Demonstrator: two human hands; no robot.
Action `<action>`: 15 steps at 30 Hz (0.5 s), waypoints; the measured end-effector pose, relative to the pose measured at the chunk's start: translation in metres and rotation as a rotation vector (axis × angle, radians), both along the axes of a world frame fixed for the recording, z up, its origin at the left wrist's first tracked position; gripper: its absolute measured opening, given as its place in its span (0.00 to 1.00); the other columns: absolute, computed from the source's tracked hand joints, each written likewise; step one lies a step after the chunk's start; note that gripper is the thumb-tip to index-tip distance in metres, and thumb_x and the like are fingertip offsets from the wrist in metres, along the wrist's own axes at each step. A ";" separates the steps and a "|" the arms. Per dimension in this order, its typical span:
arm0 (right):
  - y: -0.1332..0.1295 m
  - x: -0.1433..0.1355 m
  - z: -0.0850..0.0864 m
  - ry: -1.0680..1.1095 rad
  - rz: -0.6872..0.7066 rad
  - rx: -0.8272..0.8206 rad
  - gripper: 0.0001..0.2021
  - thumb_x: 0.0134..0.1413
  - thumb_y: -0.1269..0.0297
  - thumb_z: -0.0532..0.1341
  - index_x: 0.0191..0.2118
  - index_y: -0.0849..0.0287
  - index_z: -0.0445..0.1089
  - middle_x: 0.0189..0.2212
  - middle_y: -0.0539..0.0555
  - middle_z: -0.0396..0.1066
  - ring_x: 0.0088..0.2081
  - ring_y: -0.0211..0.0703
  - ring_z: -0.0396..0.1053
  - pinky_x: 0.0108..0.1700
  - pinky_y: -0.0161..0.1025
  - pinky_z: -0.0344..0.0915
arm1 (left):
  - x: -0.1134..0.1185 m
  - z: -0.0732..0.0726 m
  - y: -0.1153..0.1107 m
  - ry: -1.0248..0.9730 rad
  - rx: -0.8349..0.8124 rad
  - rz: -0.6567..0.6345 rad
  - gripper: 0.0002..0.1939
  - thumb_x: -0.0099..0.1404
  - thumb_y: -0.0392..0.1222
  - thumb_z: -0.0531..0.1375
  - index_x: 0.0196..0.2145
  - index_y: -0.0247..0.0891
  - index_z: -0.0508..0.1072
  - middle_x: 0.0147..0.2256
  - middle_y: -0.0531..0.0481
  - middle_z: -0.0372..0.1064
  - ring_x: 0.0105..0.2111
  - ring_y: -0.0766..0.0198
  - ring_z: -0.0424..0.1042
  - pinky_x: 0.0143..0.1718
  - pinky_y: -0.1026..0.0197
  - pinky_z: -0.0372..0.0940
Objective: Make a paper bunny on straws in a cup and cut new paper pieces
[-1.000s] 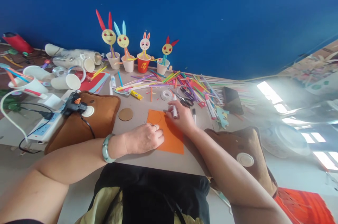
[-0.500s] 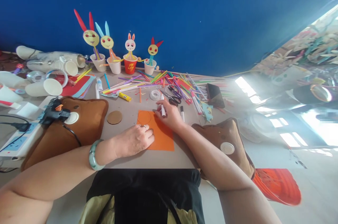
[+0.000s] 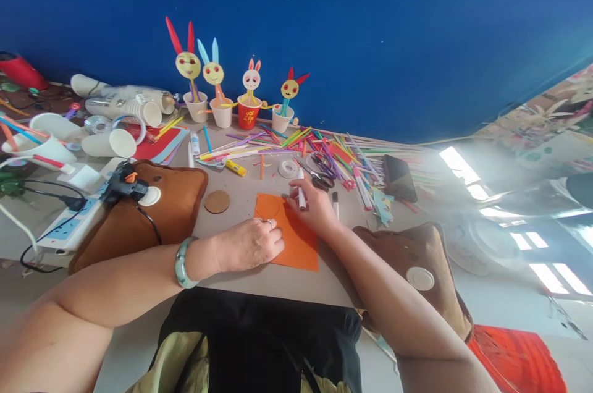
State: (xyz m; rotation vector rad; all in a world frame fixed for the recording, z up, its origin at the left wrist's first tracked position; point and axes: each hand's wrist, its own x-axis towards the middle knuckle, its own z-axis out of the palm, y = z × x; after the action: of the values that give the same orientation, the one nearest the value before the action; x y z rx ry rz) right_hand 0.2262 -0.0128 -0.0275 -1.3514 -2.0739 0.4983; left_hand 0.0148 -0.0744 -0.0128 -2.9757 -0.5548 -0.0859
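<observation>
A sheet of orange paper (image 3: 299,251) lies on the table in front of me, with a thin round outline drawn near its upper left corner. My left hand (image 3: 257,241) rests on the sheet's left side, fingers curled under; whatever they hold is hidden. Between the fingers of my right hand (image 3: 315,201) is a white marker (image 3: 301,190), upright over the paper's upper right part. Left of the sheet lies a brown cardboard disc (image 3: 217,202). A second marker with a black end (image 3: 335,204) lies just right of my right hand.
Scissors (image 3: 319,178), a tape roll (image 3: 288,169), a glue stick (image 3: 235,167) and many coloured sticks (image 3: 259,143) lie behind. Rabbit figures in cups (image 3: 249,112) line the wall. Brown cushions (image 3: 176,192) flank me, with a power strip (image 3: 76,220) at left and a phone (image 3: 400,178) at right.
The view has turned a little to the left, so everything sits further right in the picture. Both hands keep nearly the same place on the paper, and the marker stays in my right hand.
</observation>
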 end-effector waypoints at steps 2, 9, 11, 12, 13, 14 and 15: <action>0.000 0.000 0.000 -0.003 0.003 0.002 0.16 0.52 0.68 0.61 0.48 0.56 0.69 0.30 0.50 0.77 0.24 0.39 0.69 0.32 0.35 0.63 | 0.000 0.000 -0.001 -0.009 0.008 0.002 0.08 0.65 0.26 0.55 0.35 0.36 0.70 0.34 0.44 0.69 0.34 0.56 0.66 0.32 0.55 0.64; 0.000 0.000 0.002 -0.012 -0.005 0.002 0.15 0.52 0.68 0.61 0.48 0.55 0.69 0.31 0.50 0.78 0.25 0.40 0.70 0.32 0.35 0.63 | 0.000 -0.003 -0.001 -0.017 0.017 0.001 0.09 0.65 0.25 0.54 0.35 0.36 0.70 0.34 0.43 0.69 0.34 0.56 0.66 0.30 0.55 0.62; 0.000 0.000 0.002 -0.019 -0.002 0.003 0.15 0.52 0.68 0.61 0.48 0.55 0.69 0.31 0.50 0.78 0.25 0.39 0.69 0.32 0.35 0.63 | 0.000 -0.003 -0.001 -0.016 0.018 0.004 0.09 0.64 0.25 0.54 0.35 0.36 0.70 0.34 0.43 0.69 0.34 0.56 0.67 0.30 0.55 0.62; -0.001 -0.001 0.002 -0.025 -0.004 0.007 0.15 0.52 0.68 0.60 0.47 0.55 0.69 0.31 0.50 0.78 0.24 0.39 0.68 0.31 0.35 0.63 | 0.001 -0.003 -0.001 -0.016 0.019 0.008 0.09 0.64 0.25 0.54 0.35 0.36 0.70 0.34 0.44 0.69 0.34 0.56 0.67 0.30 0.55 0.62; -0.001 -0.001 0.003 -0.032 -0.006 0.011 0.15 0.52 0.68 0.60 0.47 0.55 0.68 0.31 0.50 0.78 0.24 0.39 0.68 0.31 0.35 0.62 | 0.001 -0.003 -0.001 -0.018 0.020 0.011 0.09 0.64 0.25 0.54 0.35 0.36 0.70 0.34 0.44 0.69 0.34 0.56 0.67 0.30 0.55 0.62; -0.001 -0.001 0.003 -0.037 -0.007 0.013 0.15 0.52 0.68 0.60 0.47 0.55 0.68 0.30 0.50 0.77 0.23 0.39 0.67 0.31 0.35 0.62 | 0.001 -0.003 -0.001 -0.019 0.023 0.013 0.09 0.64 0.25 0.54 0.34 0.36 0.70 0.34 0.44 0.69 0.33 0.56 0.67 0.30 0.55 0.62; -0.001 -0.001 0.003 -0.041 -0.006 0.012 0.15 0.52 0.68 0.60 0.47 0.55 0.68 0.30 0.50 0.77 0.23 0.39 0.67 0.31 0.35 0.62 | 0.001 -0.003 -0.001 -0.021 0.026 0.011 0.09 0.64 0.25 0.54 0.34 0.36 0.70 0.33 0.44 0.69 0.33 0.56 0.67 0.30 0.55 0.62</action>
State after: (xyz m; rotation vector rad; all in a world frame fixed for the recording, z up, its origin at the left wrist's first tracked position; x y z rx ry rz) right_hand 0.2254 -0.0135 -0.0246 -1.3715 -2.1019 0.4579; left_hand 0.0157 -0.0759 -0.0159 -2.9498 -0.5677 -0.1218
